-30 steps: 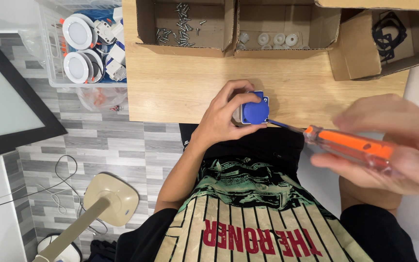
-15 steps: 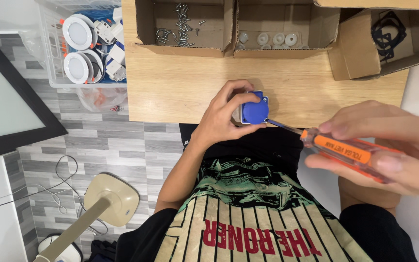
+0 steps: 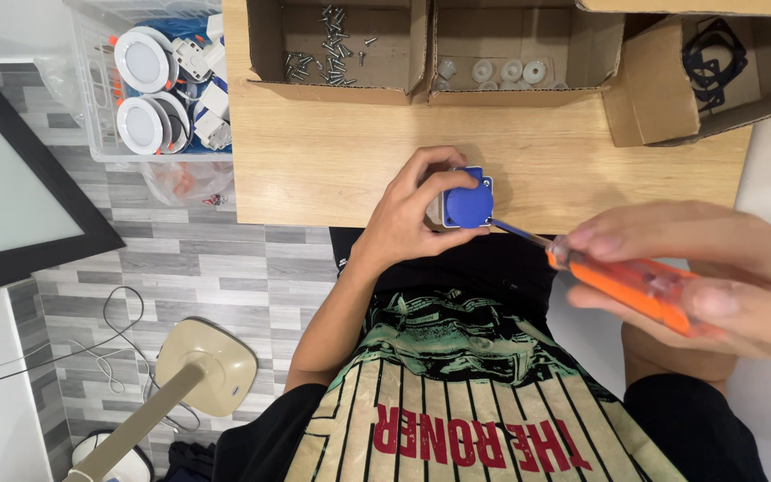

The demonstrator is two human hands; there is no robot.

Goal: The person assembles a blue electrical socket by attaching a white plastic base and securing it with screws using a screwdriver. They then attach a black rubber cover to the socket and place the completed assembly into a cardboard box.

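Fingers of my left hand [image 3: 408, 214] clamp the blue socket box [image 3: 468, 203] mid-frame; my right hand [image 3: 716, 277] grips the orange screwdriver [image 3: 622, 281]. I'd keep the shaft square, pressing firmly.

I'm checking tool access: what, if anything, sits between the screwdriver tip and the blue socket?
Nothing visible does. The screwdriver in the right hand reaches the blue socket unobstructed; the left hand grips the socket's far side.

Blue socket [image 3: 468, 203], orange screwdriver [image 3: 635, 287]
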